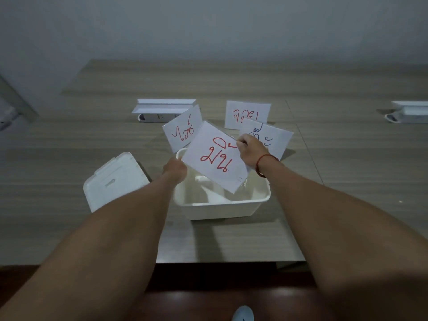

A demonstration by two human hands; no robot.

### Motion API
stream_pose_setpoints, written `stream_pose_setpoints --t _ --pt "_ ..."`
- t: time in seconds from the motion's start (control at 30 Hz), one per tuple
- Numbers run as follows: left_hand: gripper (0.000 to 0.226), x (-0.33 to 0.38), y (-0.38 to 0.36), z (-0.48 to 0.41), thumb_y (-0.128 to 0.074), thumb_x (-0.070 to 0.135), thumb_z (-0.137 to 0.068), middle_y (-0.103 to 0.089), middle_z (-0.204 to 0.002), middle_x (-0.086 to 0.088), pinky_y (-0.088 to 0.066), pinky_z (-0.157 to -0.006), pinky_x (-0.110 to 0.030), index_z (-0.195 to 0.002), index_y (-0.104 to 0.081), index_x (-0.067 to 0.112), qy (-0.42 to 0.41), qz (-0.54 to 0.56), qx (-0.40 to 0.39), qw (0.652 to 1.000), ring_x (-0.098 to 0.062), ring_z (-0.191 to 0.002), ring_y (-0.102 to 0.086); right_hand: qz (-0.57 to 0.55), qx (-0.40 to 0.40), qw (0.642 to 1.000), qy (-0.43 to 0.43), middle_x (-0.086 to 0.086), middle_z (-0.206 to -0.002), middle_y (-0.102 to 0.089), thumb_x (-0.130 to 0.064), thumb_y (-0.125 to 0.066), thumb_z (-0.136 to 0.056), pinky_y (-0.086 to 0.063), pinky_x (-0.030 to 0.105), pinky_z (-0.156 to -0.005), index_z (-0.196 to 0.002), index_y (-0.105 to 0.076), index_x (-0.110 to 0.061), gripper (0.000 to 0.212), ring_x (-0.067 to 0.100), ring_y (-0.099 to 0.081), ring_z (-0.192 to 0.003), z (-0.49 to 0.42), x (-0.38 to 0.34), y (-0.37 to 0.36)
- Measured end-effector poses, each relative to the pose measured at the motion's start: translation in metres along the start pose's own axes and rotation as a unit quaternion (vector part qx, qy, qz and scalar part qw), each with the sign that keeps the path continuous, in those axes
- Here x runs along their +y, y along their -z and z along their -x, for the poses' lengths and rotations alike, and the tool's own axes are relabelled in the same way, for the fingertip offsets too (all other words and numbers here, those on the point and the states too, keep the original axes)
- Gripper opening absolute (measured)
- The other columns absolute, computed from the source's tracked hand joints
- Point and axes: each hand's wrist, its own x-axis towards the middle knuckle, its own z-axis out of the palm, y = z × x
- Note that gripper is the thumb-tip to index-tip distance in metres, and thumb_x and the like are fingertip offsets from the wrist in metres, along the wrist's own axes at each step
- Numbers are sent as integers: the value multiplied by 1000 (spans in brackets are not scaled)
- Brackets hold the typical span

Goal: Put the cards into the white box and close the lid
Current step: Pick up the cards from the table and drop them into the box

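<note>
The white box (220, 208) stands open on the table in front of me. Its lid (113, 180) lies flat to its left. My right hand (251, 150) pinches the top edge of a white card with red writing (214, 156), tilted, with its lower corner dipping into the box. My left hand (176, 169) holds the box's left rim. Behind the box lie three more cards: one with red writing at the left (183, 128), one with red writing farther back (246, 114), and one with blue writing (268, 137) partly hidden by my right hand.
A white folded stand with a small device under it (162, 110) sits at the back, left of centre. A similar white object (407, 112) lies at the far right edge. The table's near edge runs below the box, with dark floor and a shoe (243, 313) beneath.
</note>
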Motion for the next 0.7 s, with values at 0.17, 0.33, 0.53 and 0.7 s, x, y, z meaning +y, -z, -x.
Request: stream_pose_setpoints --t 0.17,0.33,0.53,0.7 --pt "42 3 2 -2 -30 18 -101 -55 -134 -23 -43 -100 -41 -132 -50 -1 -28 -14 12 999 -39 -124 -52 -17 -69 997 -9 11 -110 -60 -19 -36 -98 -44 33 -86 -93 -50 -22 15 25 -54 -96 -4 15 -3" --pt "49 7 5 -10 -24 26 -104 -52 -137 -23 -41 -106 -46 -138 -46 -1 -11 -7 -1 1000 -40 -127 -49 -7 -114 993 -18 13 -116 -62 -21 -35 -100 -38 27 -74 -106 -57 -18 23 21 -50 -90 -3 25 -1" --pt "52 11 1 -14 -25 33 -103 -56 -133 -24 -44 -101 -43 -134 -50 0 -1 26 9 1000 -39 -123 -53 122 -212 970 15 7 -131 -57 -25 -43 -97 -44 35 -98 -115 -63 -19 28 27 -56 -116 -1 18 -16" --pt "50 14 0 -17 -25 32 -103 -57 -131 -23 -45 -99 -43 -133 -51 0 -4 30 13 999 -39 -121 -55 155 -356 921 -21 -6 -124 -60 -42 -57 -88 -45 38 -106 -118 -66 -24 36 16 -57 -117 1 -1 -18"
